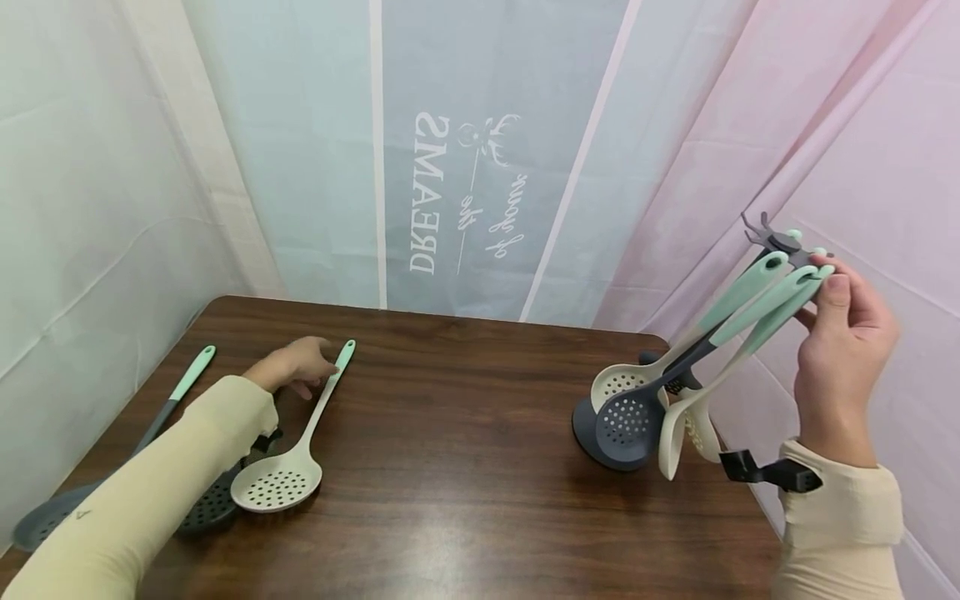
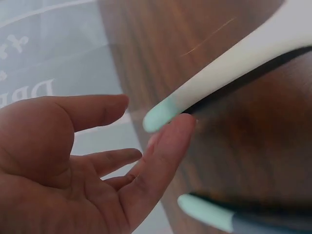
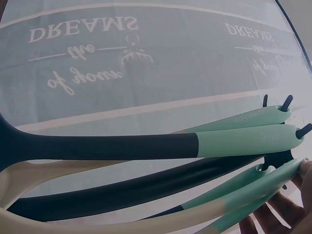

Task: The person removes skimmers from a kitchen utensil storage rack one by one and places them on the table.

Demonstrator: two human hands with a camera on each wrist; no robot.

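Note:
My left hand (image 1: pixel 298 365) is at the mint handle end of a cream skimmer (image 1: pixel 277 485) lying on the table. In the left wrist view its thumb and fingers (image 2: pixel 165 156) are spread apart beside the handle tip. At the right, my right hand (image 1: pixel 847 342) pinches the mint handle end of a cream utensil (image 1: pixel 672 433), seen nearly edge-on, close to the hooks of a dark rotating utensil stand (image 1: pixel 786 242). A grey slotted skimmer (image 1: pixel 628 427) and a cream slotted ladle (image 1: pixel 617 382) hang from the stand too. In the right wrist view, hooks pass through several mint handles (image 3: pixel 248 142).
Left of the cream skimmer lie a dark perforated utensil (image 1: pixel 212 504), partly under my left forearm, and a long grey turner-like utensil (image 1: pixel 52 515) with a mint handle. The stand's round base (image 1: pixel 587 429) rests near the right edge of the brown table (image 1: pixel 465 417). Printed curtains (image 1: pixel 480 67) hang behind.

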